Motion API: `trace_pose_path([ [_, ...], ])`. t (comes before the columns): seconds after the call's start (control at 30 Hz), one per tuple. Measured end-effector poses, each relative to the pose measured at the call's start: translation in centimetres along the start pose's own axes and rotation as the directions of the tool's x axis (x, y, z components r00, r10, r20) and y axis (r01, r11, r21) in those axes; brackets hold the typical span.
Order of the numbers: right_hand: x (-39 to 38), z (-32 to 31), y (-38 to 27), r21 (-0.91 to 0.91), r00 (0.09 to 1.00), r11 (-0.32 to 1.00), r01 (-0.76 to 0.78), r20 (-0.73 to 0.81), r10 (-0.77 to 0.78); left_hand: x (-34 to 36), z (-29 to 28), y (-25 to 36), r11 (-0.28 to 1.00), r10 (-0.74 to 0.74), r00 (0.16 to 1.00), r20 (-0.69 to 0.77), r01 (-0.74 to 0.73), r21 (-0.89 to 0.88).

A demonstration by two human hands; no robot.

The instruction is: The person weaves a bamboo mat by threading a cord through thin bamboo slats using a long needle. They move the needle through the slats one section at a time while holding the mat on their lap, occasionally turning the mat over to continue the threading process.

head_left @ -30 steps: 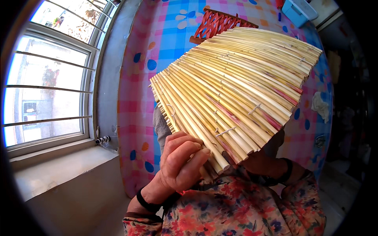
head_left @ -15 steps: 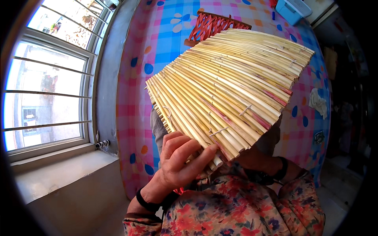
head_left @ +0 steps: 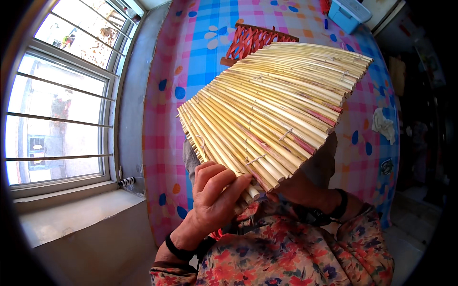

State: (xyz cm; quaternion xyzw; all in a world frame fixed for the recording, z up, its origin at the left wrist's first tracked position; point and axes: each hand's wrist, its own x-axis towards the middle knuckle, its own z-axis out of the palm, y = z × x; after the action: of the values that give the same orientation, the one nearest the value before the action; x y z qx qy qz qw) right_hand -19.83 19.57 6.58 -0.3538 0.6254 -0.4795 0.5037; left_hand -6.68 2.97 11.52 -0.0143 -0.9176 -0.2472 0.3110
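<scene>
One wide checked cloth [head_left: 162, 138] spreads in front of you, and above your lap is the stalk mat [head_left: 269, 109], opened like a fan. Its nearest stalks have their long axis from far left to near right, while the far stalks lie more crosswise. Beyond its far edge is the red lattice frame [head_left: 257, 42], partly hidden by it. Your left hand [head_left: 212, 193] is the nearer one to the mat's near-left edge: its fingers are grasping this edge, the thumb on top, so most of the mat lies forward and to the right of them. Your right hand [head_left: 296, 193] is in shadow, partly behind the mat; I cannot tell if its fingers hold anything. Smallest, a string tie [head_left: 256, 159] crosses the stalks near your left thumb.
</scene>
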Motion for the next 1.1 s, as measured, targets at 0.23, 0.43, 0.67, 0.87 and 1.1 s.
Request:
trace_pose_path([
  [0.23,0.3,0.6,0.1,-0.084,0.945,0.953,0.291,-0.132,-0.300,-0.8,0.5,-0.2,1.000,-0.002,1.000,0.020,0.002,0.000],
  [0.43,0.6,0.9,0.3,0.911,0.992,0.402,-0.089,0.115,-0.042,-0.9,1.0,-0.7,1.000,0.019,0.999,0.043,-0.019,-0.004],
  [0.67,-2.9,-2.8,2.9,-0.493,0.971,0.838,0.233,0.074,-0.227,-3.8,2.6,-1.8,0.997,-0.048,0.998,0.049,0.046,0.056],
  [0.87,-1.6,-4.7,-6.2,-0.567,0.894,0.718,0.403,0.077,-0.441,-5.4,3.8,-1.3,0.959,-0.223,0.974,-0.041,0.226,0.169],
  [1.1,6.9,-3.6,-1.0,-0.529,0.862,0.683,0.504,0.248,-0.443,-8.9,3.2,-1.5,0.899,-0.429,0.898,-0.098,0.435,0.052],
])
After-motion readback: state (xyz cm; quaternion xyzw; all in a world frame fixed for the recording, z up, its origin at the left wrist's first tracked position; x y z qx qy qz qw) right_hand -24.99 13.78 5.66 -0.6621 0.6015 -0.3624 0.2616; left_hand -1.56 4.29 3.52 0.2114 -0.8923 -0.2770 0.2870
